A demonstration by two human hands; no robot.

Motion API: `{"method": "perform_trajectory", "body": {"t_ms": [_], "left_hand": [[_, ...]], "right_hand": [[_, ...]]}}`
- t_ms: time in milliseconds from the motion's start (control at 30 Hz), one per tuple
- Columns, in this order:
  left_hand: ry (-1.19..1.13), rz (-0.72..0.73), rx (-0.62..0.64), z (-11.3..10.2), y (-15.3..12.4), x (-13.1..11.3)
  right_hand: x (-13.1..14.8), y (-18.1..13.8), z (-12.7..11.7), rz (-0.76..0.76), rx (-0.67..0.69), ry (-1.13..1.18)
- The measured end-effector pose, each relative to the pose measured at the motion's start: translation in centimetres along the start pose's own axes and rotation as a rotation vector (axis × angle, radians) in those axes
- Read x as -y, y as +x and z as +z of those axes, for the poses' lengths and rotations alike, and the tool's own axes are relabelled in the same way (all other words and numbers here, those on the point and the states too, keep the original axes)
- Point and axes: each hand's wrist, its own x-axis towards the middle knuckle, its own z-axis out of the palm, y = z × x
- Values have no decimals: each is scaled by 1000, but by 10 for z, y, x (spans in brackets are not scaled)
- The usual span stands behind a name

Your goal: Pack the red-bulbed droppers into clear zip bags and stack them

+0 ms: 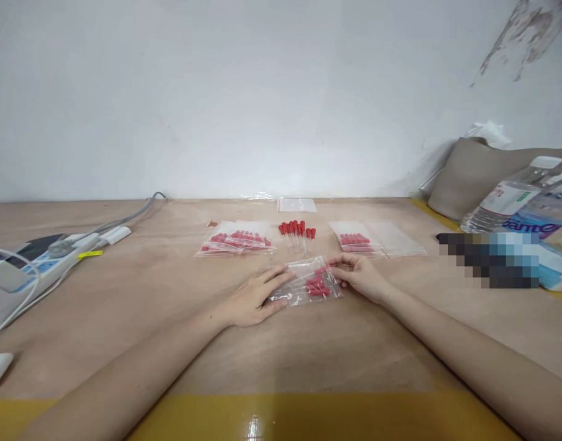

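Note:
A small clear plastic bag [308, 282] with red-capped droppers inside lies on the wooden table [281, 343] in front of me. My left hand [253, 300] rests flat on the bag's left end, fingers stretched out. My right hand [361, 275] pinches the bag's right edge with curled fingers. Behind the bag, loose red-capped droppers [297, 234] lie in a row.
Filled bags [237, 242] lie at the back left, and another filled bag [356, 242] on empty bags [395, 240] at the back right. More empty bags [297, 204] sit by the wall. A power strip with cables [55, 257] is left; water bottles [520, 199] and a grey bag [474, 171] are right.

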Motion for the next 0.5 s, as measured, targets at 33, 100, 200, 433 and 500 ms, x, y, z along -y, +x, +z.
{"method": "perform_trajectory", "body": {"t_ms": [33, 100, 200, 433, 500], "left_hand": [[0, -2, 4, 0, 0, 0], [4, -3, 6, 0, 1, 0], [17, 6, -6, 1, 1, 1], [21, 0, 6, 0, 1, -1], [19, -5, 10, -1, 1, -2]], "right_hand": [[2, 0, 2, 4, 14, -29], [4, 1, 7, 14, -4, -57], [3, 5, 14, 6, -57, -63], [-2, 6, 12, -68, 89, -69], [1, 5, 7, -52, 180, -127]]}}
